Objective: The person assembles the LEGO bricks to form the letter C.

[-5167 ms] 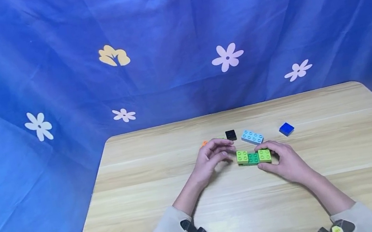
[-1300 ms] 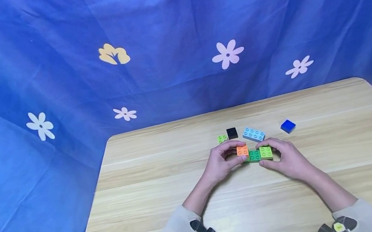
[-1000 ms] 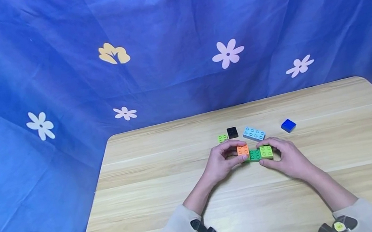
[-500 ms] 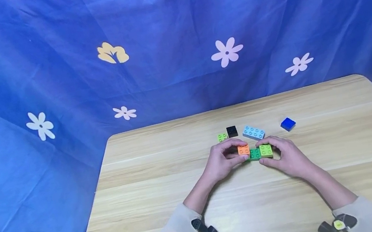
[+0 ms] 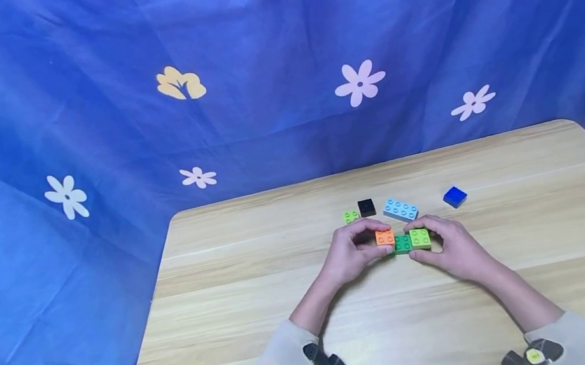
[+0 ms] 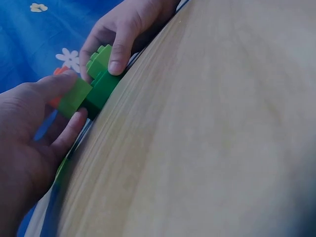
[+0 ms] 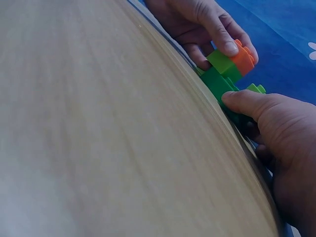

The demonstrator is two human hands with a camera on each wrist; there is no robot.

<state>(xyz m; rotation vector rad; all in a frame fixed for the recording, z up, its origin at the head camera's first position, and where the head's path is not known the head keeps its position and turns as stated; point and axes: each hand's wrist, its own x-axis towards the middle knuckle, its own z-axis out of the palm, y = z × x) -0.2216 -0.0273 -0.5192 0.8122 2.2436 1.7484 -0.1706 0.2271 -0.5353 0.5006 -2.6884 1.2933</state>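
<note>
My left hand (image 5: 346, 255) pinches an orange brick (image 5: 385, 237) between thumb and fingers. That brick sits on a lime green brick (image 6: 75, 95), at the left end of a longer dark green brick (image 5: 402, 244). A second lime green brick (image 5: 420, 238) tops the right end, leaving the dark studs between them bare. My right hand (image 5: 453, 248) grips this end, its thumb (image 7: 242, 101) against the dark green side in the right wrist view. The undersides of the stack and some fingertips are hidden.
Behind the hands lie a loose lime green brick (image 5: 351, 216), a black brick (image 5: 366, 207) and a light blue brick (image 5: 400, 209). Farther right is a dark blue brick (image 5: 454, 197). A blue curtain (image 5: 258, 117) stands along the wooden table's (image 5: 410, 330) back edge.
My left hand, empty at first, has taken the orange brick from the table's left and set it over the left lime green brick. My right hand keeps its grip; the last second shows little movement.
</note>
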